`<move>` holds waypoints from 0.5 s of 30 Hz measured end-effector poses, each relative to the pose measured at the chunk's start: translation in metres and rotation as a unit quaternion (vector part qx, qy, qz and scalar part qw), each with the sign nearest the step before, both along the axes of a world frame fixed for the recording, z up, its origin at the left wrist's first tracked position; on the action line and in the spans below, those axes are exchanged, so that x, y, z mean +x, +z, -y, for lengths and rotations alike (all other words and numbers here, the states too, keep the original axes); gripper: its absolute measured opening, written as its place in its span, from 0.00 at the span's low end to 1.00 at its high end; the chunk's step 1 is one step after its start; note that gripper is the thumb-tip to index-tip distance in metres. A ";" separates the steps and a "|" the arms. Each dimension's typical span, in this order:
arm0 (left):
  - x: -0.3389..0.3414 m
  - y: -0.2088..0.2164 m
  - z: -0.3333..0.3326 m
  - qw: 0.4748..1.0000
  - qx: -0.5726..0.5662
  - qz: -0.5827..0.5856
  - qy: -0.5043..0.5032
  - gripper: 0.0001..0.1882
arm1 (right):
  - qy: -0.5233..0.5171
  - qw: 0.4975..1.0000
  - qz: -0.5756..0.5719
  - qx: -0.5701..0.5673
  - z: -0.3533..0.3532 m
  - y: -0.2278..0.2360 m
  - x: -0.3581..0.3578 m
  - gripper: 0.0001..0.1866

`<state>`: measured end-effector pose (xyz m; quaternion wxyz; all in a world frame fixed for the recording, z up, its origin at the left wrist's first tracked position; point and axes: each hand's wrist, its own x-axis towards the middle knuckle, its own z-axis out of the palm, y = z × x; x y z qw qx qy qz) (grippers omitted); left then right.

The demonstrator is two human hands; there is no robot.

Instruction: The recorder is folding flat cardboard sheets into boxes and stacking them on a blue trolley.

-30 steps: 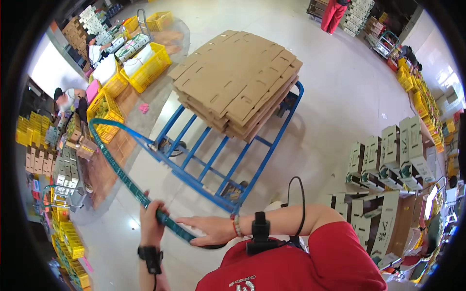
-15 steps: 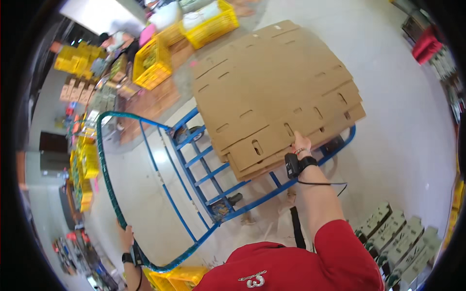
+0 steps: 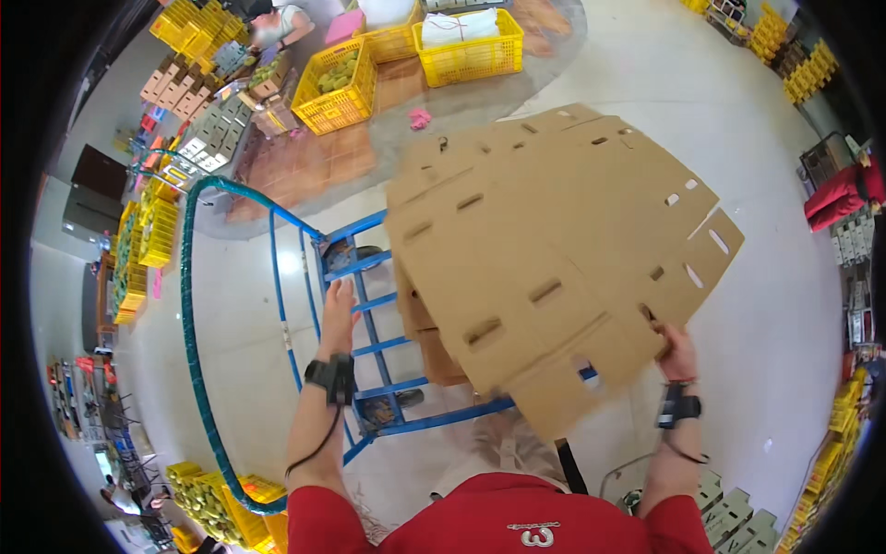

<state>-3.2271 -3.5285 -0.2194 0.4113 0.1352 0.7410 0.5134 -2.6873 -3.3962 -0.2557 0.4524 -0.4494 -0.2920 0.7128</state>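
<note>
A flat, unfolded cardboard sheet [image 3: 554,222] with several slots and cut-outs is lifted and tilted above the blue trolley [image 3: 452,420]. At its near right corner my right hand [image 3: 678,354] grips it, fingers hooked at a slot. More brown cardboard [image 3: 434,355] lies beneath, mostly covered by the raised sheet. My left hand [image 3: 340,314] is over the trolley's bars, left of the cardboard, fingers stretched out and holding nothing. The trolley's handle [image 3: 198,323], wrapped in green, curves up on the left. Dark devices are strapped to both wrists.
Yellow crates [image 3: 337,88] with green produce and a yellow crate of white packs [image 3: 469,51] stand beyond the trolley. A person [image 3: 281,26] sits at far left. Grey-white boxes [image 3: 729,512] are at my near right; more produce crates [image 3: 217,508] are at near left.
My left hand has let go of the trolley handle and moved right toward the cardboard. My right hand has moved right and down, and a sheet has come up off the stack.
</note>
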 end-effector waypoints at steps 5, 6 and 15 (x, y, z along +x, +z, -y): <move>-0.010 -0.078 -0.034 0.963 0.019 0.269 0.008 0.25 | 0.085 0.984 0.122 -0.102 0.001 0.019 0.127 0.19; -0.003 -0.086 -0.034 0.961 0.011 0.276 0.001 0.25 | 0.125 0.964 0.197 -0.130 0.005 0.015 0.137 0.20; 0.045 -0.037 0.007 0.956 -0.055 0.096 -0.273 0.19 | 0.124 0.873 0.472 -0.019 -0.005 -0.052 0.103 0.20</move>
